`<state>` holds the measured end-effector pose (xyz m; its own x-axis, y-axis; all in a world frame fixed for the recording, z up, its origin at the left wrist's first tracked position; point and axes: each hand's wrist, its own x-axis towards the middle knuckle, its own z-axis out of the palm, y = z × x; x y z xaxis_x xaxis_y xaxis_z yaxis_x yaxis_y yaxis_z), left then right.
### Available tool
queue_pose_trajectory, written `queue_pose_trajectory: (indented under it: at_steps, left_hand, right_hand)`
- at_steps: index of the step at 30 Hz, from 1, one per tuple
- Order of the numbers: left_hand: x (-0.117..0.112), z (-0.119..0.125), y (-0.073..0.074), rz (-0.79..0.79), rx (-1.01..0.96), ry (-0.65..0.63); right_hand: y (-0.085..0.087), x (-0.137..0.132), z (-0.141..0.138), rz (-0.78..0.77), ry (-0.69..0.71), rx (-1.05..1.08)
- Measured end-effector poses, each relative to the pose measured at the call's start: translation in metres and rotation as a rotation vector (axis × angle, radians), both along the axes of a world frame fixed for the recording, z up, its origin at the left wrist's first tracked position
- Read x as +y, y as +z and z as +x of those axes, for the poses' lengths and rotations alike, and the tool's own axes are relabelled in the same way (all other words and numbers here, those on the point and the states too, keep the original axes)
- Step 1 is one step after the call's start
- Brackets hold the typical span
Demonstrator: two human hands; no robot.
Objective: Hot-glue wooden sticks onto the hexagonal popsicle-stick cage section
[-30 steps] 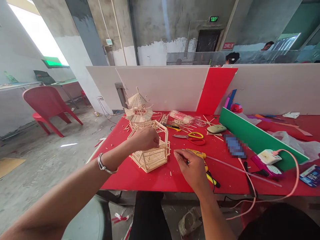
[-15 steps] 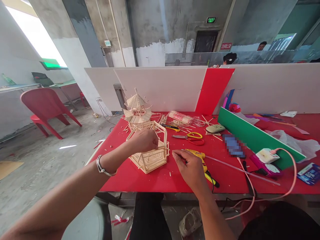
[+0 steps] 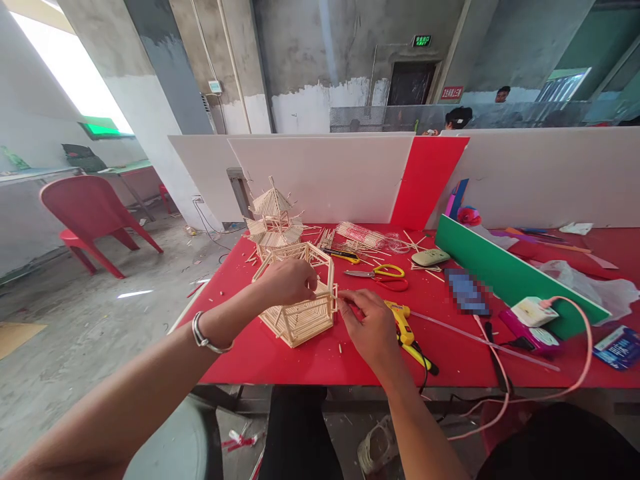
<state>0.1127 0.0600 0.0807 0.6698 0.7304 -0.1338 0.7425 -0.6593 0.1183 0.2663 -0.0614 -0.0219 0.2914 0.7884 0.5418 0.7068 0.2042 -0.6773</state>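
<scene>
A hexagonal frame of thin wooden sticks (image 3: 300, 313) stands on the red table (image 3: 310, 353). My left hand (image 3: 287, 281) rests on top of the frame, fingers curled around its upper rail. My right hand (image 3: 367, 327) is beside the frame's right corner, fingers pinched together on something small that I cannot make out. A yellow glue gun (image 3: 407, 330) lies just to the right of my right hand. Behind the frame stands a finished stick pagoda (image 3: 273, 217).
Yellow-handled scissors (image 3: 383, 273), a utility knife (image 3: 343, 255), loose sticks (image 3: 365, 237), a green board (image 3: 505, 273), a power strip (image 3: 530, 312) with a pink cable and a plastic bag lie on the table. White and red panels stand behind. A red chair (image 3: 87, 217) is at left.
My right hand has moved left from the glue gun to the frame's right corner. My left hand stays on the frame.
</scene>
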Motion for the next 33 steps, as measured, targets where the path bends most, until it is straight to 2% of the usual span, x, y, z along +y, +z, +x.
queue_pose_trajectory:
  at_steps: [9, 33]
  left_hand:
    - [-0.006, 0.0, 0.002, 0.004, 0.013, 0.045]
    - [-0.002, -0.004, -0.003, -0.042, -0.022, 0.032]
  right_hand:
    - [-0.002, 0.022, -0.007, -0.03, -0.031, -0.03]
    - [-0.004, 0.023, -0.007, -0.011, -0.024, -0.018]
